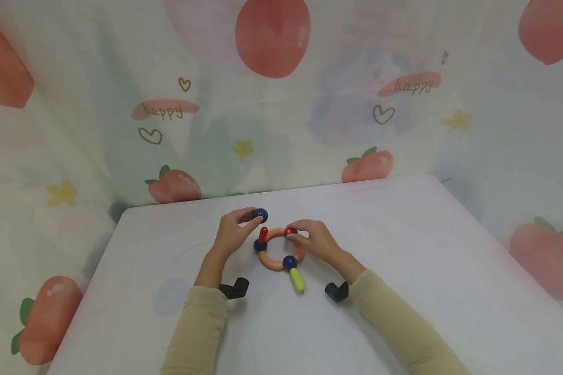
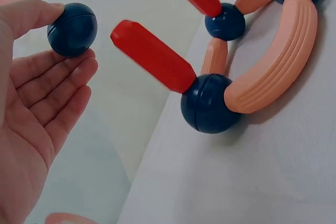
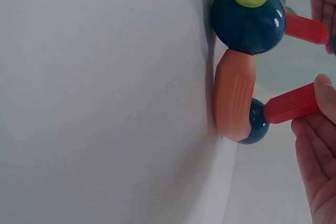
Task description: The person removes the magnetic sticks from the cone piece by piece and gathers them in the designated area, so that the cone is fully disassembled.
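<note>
My left hand [image 1: 230, 233] pinches a dark blue ball [image 2: 72, 30] between thumb and fingers, held in the air above the table. Below it lies a ring of curved orange magnetic sticks [image 2: 281, 56] joined by blue balls. From the ring's left ball [image 2: 210, 103] a red stick [image 2: 152, 56] points upward; its top is bare. On the far right side, my right hand [image 1: 318, 240] grips the upper end of a second red stick [image 3: 291, 103], whose lower end meets another blue ball [image 3: 257, 121]. A yellow-green stick [image 1: 297, 280] extends from the front ball [image 1: 289, 262] toward me.
The white table [image 1: 403, 260] carries the ring near its middle. A patterned cloth [image 1: 272, 130] with fruit prints hangs behind and at the sides. Black wrist mounts [image 1: 236, 289] stick inward from both forearms, close over the tabletop.
</note>
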Available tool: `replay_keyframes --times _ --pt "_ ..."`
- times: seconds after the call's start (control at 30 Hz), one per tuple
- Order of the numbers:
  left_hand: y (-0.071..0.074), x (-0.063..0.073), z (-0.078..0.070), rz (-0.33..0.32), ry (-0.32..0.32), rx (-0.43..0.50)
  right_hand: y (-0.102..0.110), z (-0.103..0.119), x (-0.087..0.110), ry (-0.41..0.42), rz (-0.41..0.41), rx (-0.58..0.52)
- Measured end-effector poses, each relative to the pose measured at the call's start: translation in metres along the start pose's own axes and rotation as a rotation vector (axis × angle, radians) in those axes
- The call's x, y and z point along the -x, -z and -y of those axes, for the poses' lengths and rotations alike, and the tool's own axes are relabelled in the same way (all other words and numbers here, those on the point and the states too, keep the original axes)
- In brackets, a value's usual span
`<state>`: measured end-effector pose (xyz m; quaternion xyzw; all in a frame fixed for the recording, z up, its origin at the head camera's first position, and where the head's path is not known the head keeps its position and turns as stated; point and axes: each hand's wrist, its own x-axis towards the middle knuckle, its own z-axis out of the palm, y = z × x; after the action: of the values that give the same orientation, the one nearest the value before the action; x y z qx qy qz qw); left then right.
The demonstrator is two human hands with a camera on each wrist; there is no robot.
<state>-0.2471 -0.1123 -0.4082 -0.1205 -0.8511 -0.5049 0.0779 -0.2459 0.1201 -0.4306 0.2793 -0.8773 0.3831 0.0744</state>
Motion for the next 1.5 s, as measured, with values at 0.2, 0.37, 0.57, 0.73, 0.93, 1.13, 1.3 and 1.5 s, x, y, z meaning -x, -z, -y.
replay_keyframes --times 0.2,0.37,0.57,0.73,0.93,1.13,1.3,1.5 --pt "-0.001 -0.006 0.015 -0.03 0.091 0.01 0.001 -0.003 0.007 0.052 -0.048 -0.023" --pt "-0.006 -0.008 0.028 -0.024 0.168 -0.005 0.002 -0.004 0.012 0.059 -0.061 -0.015" --pt "-0.012 -0.011 0.039 -0.029 0.214 -0.074 0.004 -0.005 0.014 0.055 -0.073 -0.031" --pt "-0.016 -0.015 0.044 -0.024 0.273 -0.104 0.003 -0.006 0.014 0.047 -0.073 -0.032" --pt "-0.02 -0.019 0.047 -0.032 0.307 -0.111 0.003 -0.005 0.015 0.03 -0.069 -0.038" --pt "-0.025 -0.027 0.053 -0.047 0.287 -0.114 0.003 -0.005 0.017 0.042 -0.081 -0.045" --pt "-0.028 -0.033 0.054 -0.018 0.299 -0.117 0.003 -0.007 0.018 0.033 -0.086 -0.045" --pt "-0.029 -0.035 0.055 0.013 0.296 -0.177 0.003 -0.006 0.02 0.011 -0.075 -0.047"
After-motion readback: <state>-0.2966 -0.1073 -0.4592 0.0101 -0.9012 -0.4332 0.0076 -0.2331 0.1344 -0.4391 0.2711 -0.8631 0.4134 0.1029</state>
